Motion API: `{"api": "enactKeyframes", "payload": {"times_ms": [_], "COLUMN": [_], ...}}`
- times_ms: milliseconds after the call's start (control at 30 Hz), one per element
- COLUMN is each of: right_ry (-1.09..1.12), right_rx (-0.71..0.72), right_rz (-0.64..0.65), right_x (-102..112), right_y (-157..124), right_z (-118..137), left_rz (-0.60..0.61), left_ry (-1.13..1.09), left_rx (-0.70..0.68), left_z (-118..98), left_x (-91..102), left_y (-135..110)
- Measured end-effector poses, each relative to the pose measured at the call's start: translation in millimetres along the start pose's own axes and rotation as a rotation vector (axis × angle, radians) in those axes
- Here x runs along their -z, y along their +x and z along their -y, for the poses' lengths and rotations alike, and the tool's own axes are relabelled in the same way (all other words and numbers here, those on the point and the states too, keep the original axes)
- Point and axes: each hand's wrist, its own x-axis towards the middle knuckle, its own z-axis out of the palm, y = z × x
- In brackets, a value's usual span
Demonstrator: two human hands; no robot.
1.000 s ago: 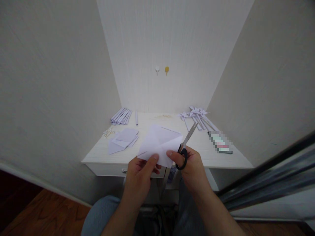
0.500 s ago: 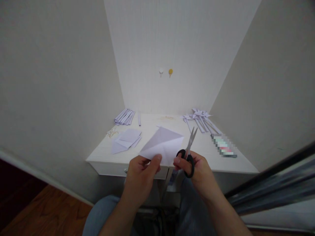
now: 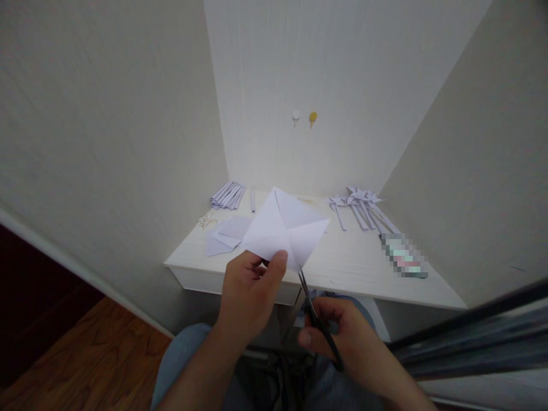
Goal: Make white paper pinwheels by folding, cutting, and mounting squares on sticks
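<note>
My left hand [image 3: 250, 291] pinches the near corner of a creased square sheet of white paper [image 3: 286, 229] and holds it up over the front edge of the small white table [image 3: 342, 265]. My right hand [image 3: 338, 334] grips black-handled scissors [image 3: 317, 317] low, below the table edge. The blades point up and touch the paper's bottom corner, just right of my left thumb.
On the table lie flat paper sheets [image 3: 225, 235] at the left, a bundle of rolled paper sticks [image 3: 228, 195] at the back left, finished paper pinwheels [image 3: 359, 205] at the back right and a blurred flat object [image 3: 405, 260]. Walls close in on both sides. A dark rail crosses the lower right.
My right hand has dropped from beside the sheet to below it, turning the scissors so their blades point up at the bottom corner. My left hand raised and turned the paper.
</note>
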Motion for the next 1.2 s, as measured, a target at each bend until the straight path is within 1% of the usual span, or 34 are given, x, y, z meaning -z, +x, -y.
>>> {"api": "enactKeyframes", "payload": {"times_ms": [267, 400, 533, 733, 967, 1100, 1200], "right_ry": [0.011, 0.044, 0.070, 0.073, 0.092, 0.088, 0.088], "right_rx": [-0.002, -0.005, -0.006, -0.006, 0.008, 0.000, -0.012], "right_rz": [0.013, 0.007, 0.028, 0.040, 0.059, 0.037, 0.043], "right_x": [-4.4, -4.9, -4.5, -4.8, -4.3, -3.2, -2.6], "right_y": [4.4, 5.4, 5.9, 6.1, 6.6, 6.6, 5.9], "right_z": [0.8, 1.9, 4.6, 2.9, 0.3, 1.4, 0.3], "left_rz": [0.042, 0.041, 0.039, 0.020, 0.028, 0.024, 0.025], "left_ry": [0.001, -0.009, -0.028, -0.052, -0.042, -0.034, -0.042], "left_rx": [-0.009, 0.003, 0.021, 0.009, -0.002, -0.001, 0.002], "left_z": [4.8, 6.5, 6.8, 6.7, 8.6, 6.5, 6.0], "left_x": [2.7, 1.6, 0.4, 0.6, -1.6, -3.3, -4.2], "left_y": [-2.7, -2.7, -2.9, -3.2, -3.0, -3.5, -4.2]}}
